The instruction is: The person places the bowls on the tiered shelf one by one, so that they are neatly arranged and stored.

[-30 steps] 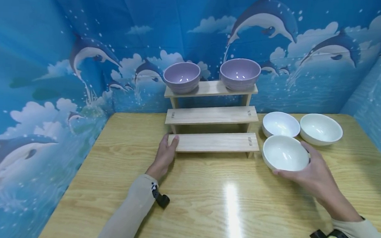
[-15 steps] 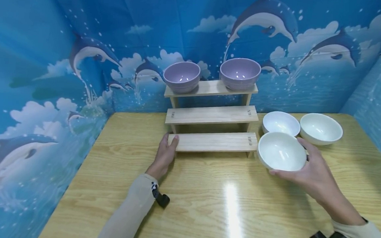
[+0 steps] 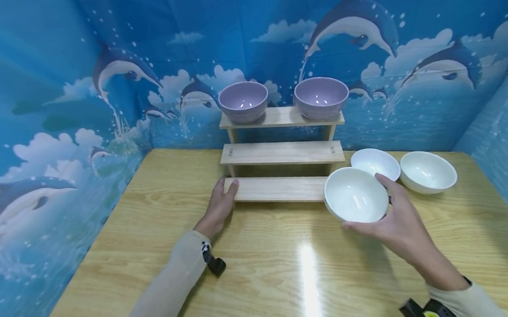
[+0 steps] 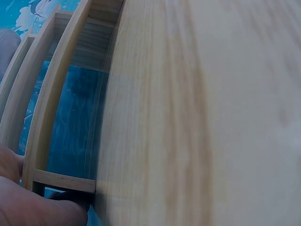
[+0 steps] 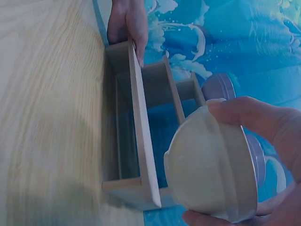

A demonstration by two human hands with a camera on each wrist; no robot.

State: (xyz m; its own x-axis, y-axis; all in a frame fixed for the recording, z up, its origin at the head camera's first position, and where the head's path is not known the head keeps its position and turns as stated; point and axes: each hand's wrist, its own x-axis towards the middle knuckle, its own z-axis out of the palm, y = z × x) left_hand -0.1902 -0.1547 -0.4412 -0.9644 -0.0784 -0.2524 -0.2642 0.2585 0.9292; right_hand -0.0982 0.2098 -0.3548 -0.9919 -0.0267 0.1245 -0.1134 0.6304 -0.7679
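Observation:
A three-step wooden rack [image 3: 280,153] stands at the back of the table. My left hand [image 3: 219,205] grips the left end of its lowest step, thumb on top; the left wrist view shows the thumb [image 4: 42,207] at that end. In my right hand [image 3: 400,221] is a white bowl [image 3: 355,196], held by the rim and side between thumb and fingers, mouth up and tilted toward me. It overlaps the right end of the lowest step in the head view. The right wrist view shows the bowl's underside [image 5: 207,165], raised off the table beside the rack.
Two purple bowls [image 3: 242,102] sit on the top step. Right of the rack, a white bowl [image 3: 373,161] and another white bowl [image 3: 428,171] stand side by side on the table [image 3: 265,266]. Behind hangs a blue dolphin-print backdrop [image 3: 192,24].
My right hand has carried the white bowl left and slightly up, from in front of the other white bowls to the lowest step's right end. The left hand has stayed in place.

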